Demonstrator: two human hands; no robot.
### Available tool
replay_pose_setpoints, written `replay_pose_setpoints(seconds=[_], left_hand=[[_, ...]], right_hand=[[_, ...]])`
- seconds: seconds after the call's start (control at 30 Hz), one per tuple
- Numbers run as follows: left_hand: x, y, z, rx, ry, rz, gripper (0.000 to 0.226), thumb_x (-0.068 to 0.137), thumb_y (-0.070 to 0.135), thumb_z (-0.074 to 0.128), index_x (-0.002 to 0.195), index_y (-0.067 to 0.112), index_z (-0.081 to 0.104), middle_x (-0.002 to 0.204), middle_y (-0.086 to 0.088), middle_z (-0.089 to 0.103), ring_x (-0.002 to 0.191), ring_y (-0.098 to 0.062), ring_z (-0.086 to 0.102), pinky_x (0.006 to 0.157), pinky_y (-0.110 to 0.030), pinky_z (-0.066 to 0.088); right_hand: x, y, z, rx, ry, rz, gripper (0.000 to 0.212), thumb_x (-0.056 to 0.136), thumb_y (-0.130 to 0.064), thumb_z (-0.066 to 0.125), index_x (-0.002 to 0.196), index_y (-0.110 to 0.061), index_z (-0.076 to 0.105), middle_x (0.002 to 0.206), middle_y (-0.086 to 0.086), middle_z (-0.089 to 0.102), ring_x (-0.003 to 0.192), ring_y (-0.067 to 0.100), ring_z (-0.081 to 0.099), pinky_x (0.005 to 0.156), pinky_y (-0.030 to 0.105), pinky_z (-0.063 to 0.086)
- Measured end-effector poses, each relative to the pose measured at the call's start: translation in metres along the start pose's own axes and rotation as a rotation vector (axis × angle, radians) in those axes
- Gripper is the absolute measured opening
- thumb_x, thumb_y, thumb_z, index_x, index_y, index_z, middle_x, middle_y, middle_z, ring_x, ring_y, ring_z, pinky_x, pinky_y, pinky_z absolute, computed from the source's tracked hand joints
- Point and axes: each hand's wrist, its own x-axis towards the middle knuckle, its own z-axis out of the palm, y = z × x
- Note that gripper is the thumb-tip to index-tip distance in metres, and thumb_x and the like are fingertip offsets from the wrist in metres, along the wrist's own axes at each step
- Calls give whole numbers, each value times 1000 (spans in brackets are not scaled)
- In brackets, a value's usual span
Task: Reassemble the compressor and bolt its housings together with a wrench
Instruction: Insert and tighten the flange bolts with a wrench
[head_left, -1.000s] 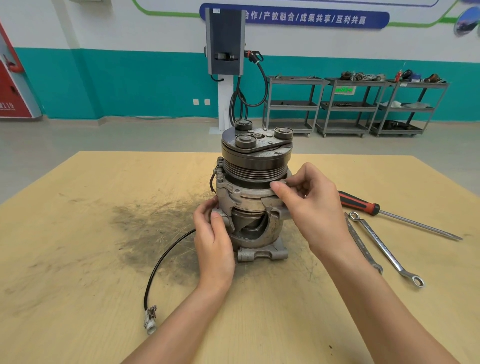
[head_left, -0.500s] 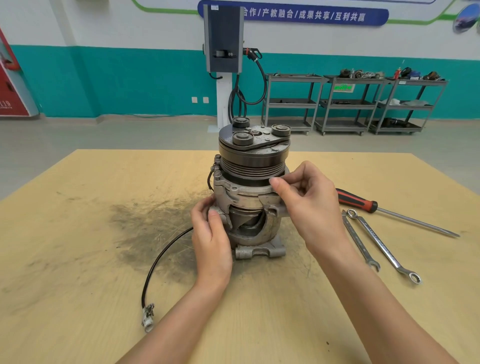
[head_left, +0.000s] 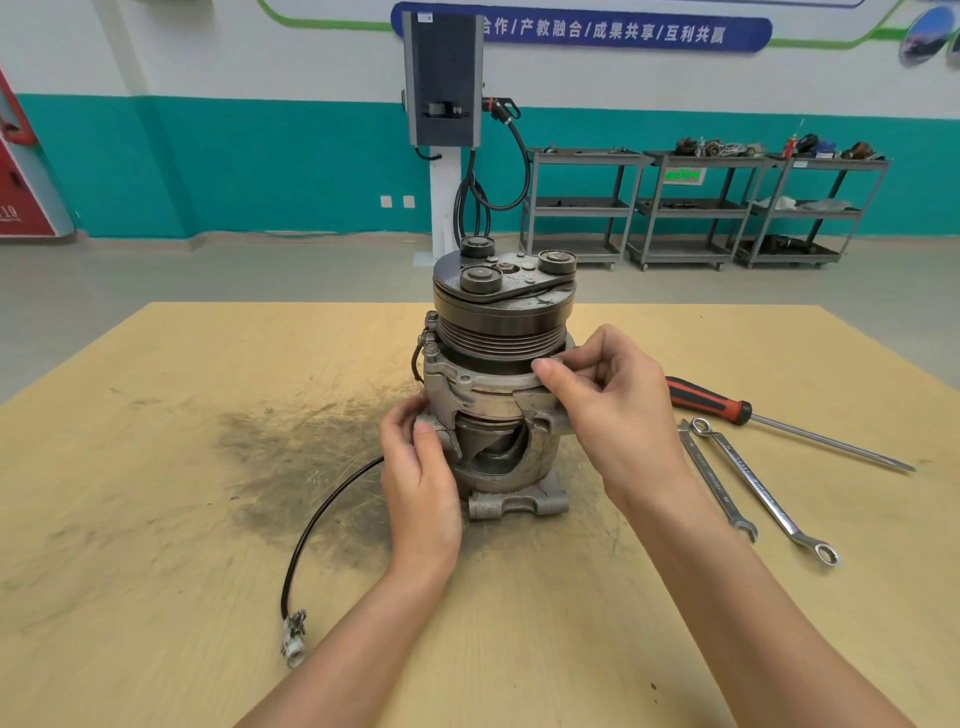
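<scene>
Above, on the far wall, a blue banner (head_left: 579, 31) carries white Chinese characters reading 合作/产教融合/成果共享/互利共赢 (its left end is hidden behind a grey wall unit (head_left: 443, 78)). Centre: the compressor (head_left: 496, 384) stands upright on the wooden table (head_left: 156, 519), pulley end up, its cut-away lower housing facing the viewer. The right hand (head_left: 613, 405) pinches a small part, too small to identify, between thumb and fingers at the flange rim just below the pulley grooves, on the compressor's right side. The left hand (head_left: 421, 478) is curled around the lower housing on the compressor's left side, thumb pressed on a lug. Right of the compressor, clear of both hands, lie a red-handled screwdriver (head_left: 769, 421) and two wrenches (head_left: 748, 483) side by side. Left of the compressor, a black cable (head_left: 322, 514) curves across a dark grease stain (head_left: 301, 457) to a white connector (head_left: 293, 642). Behind the compressor, grey shelf carts (head_left: 701, 208) stand along the teal wall.
</scene>
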Motion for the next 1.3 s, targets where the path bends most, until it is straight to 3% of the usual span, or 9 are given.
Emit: replay_pose_setpoints(seconds=[0.13,0.27,0.43,0.57,0.7,0.83,1.0,1.13,1.3], left_hand=[[-1,0,0,-3,0,16,23,105,9,35,122,17,48,114,21,54,100,23,50,81,2,35],[-1,-1,0,-1,1,23,23,105,9,35,122,17,48,113,22,54,100,22,51,81,2,35],[0,-1,-1,2,-2,17,23,105,10,35,123,17,48,114,20,55,101,19,52,83,0,37],[0,-1,0,8,-5,18,24,105,10,35,124,15,48,114,19,56,101,19,52,84,-1,37],[0,-1,0,7,-5,17,23,105,10,36,123,17,48,115,19,56,101,18,52,84,-1,37],[0,-2,-1,12,-9,7,23,105,12,35,123,19,48,116,16,57,101,17,52,84,-2,38],[1,-2,-1,4,-5,5,23,105,11,35,123,19,48,116,16,57,101,16,53,84,-2,38],[0,-3,-2,5,-13,-4,24,105,13,36,124,21,48,117,18,56,103,16,52,84,-1,38],[1,-3,-2,0,-12,-10,23,105,14,36,123,23,48,116,20,56,104,16,53,83,-1,38]], right_hand=[[-2,2,0,-30,14,-3,20,86,-18,74,76,-18,56,59,11,50,58,17,48,63,46,49],[-1,1,-7,-38,-86,-7,6,88,-18,70,89,-18,64,65,7,57,65,20,55,72,54,52],[-1,1,-2,-4,-36,-15,18,87,-15,71,77,-17,57,70,28,57,62,31,52,67,55,52],[-2,2,3,28,7,3,26,87,-15,72,71,-19,51,59,11,45,58,20,40,60,47,45],[-3,3,0,48,-17,38,17,87,-18,72,80,-14,57,59,4,54,60,23,52,66,57,51],[-4,3,0,39,-13,37,12,87,-19,71,86,-12,62,65,13,58,64,25,57,70,56,52],[-4,2,1,43,-20,25,7,91,-17,67,87,-13,62,80,32,64,74,49,62,70,59,51],[-4,1,-1,24,-51,8,7,91,-16,66,86,-14,62,79,34,61,65,36,59,67,58,50],[-1,0,-5,-26,-92,14,9,91,-20,67,85,-15,61,80,30,65,75,48,61,72,60,52]])
